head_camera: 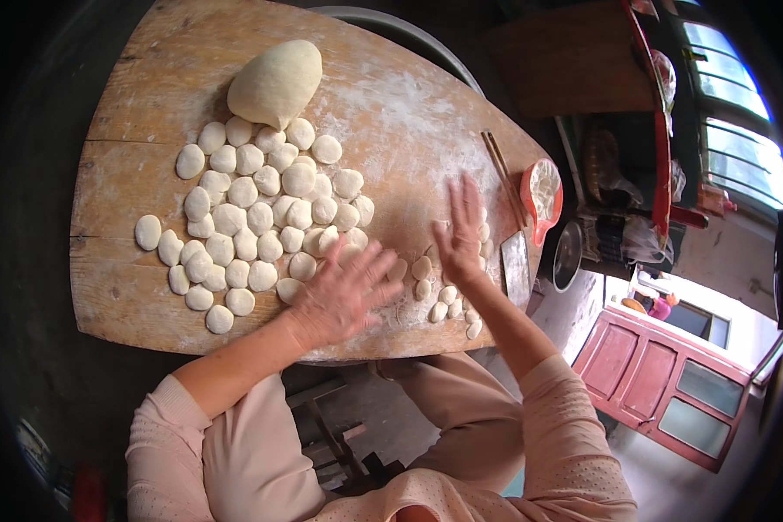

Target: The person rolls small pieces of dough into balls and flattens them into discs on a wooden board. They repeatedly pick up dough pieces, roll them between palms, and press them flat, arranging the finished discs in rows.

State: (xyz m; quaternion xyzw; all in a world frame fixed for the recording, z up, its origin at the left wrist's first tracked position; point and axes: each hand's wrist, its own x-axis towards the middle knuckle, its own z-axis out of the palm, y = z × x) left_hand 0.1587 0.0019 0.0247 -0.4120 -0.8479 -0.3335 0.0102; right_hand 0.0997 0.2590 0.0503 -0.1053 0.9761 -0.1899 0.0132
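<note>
My left hand (346, 293) is spread palm down over the near right edge of a crowd of flattened dough rounds (243, 192). Its fingers are slightly blurred and hide some of the rounds; I cannot tell whether the palm presses on one. Farther right, my right hand (460, 245) reaches forward with fingers apart, over a group of smaller dough pieces (447, 295). Nothing shows in its grasp. Both groups lie on a floured wooden board (111, 189). Behind the rounds sits a large smooth lump of dough (277, 81) with a pointed near end.
Thin sticks (504, 171), a red scoop of flour (541, 196) and a flat metal scraper (515, 267) line the board's right side. A large metal basin's rim (398, 29) shows beyond the board. A metal bowl (568, 256) and a red door (659, 385) are farther right.
</note>
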